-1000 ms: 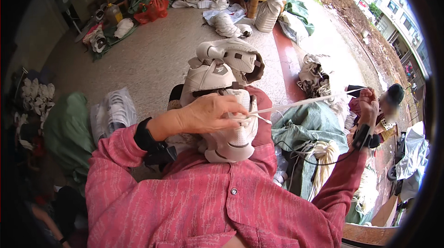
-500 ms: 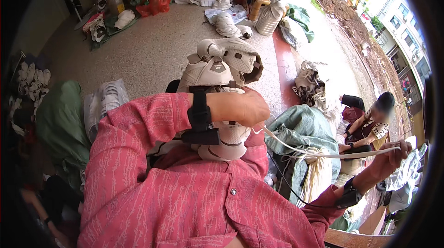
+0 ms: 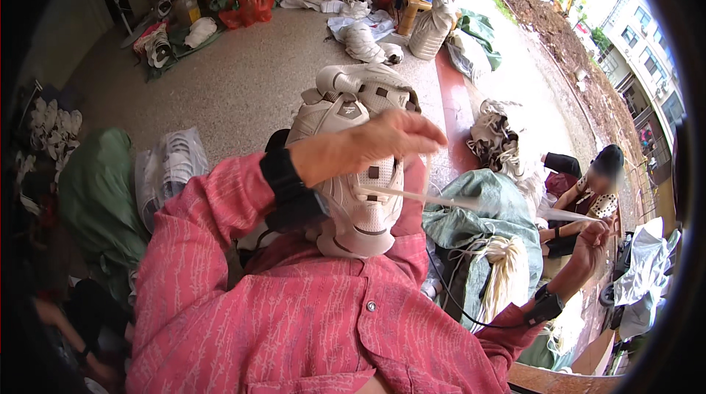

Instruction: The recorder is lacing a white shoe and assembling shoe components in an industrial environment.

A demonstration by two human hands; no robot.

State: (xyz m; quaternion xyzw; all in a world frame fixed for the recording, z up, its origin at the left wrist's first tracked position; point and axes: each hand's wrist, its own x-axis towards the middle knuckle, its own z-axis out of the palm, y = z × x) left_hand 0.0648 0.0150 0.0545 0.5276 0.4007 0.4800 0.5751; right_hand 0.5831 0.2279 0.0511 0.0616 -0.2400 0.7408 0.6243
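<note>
A bundle of beige sneaker uppers [image 3: 358,223] with brown patches rests upright against my lap. From the eyelet area of the nearest upper a cream shoelace [image 3: 456,202] runs taut to the right, partly blurred. My right hand [image 3: 592,234] is out at the far right with its fingers pinched on the lace's other end. Above the uppers, my left hand [image 3: 379,140] has its fingers extended together to the right. A thin strand of lace hangs at its fingertips, seemingly pinched there.
Right of my lap, a hank of cream laces [image 3: 506,269] lies on a green sack [image 3: 478,210]. Another person [image 3: 599,188] sits beyond it. More uppers [image 3: 364,43] lie on the floor ahead, near a bamboo chair [image 3: 413,8]. At left stands a dark green sack [image 3: 103,188].
My left hand has risen off the front of the upper and straightened its fingers, baring the eyelets. My right hand has moved inward to the left, still pinching the lace.
</note>
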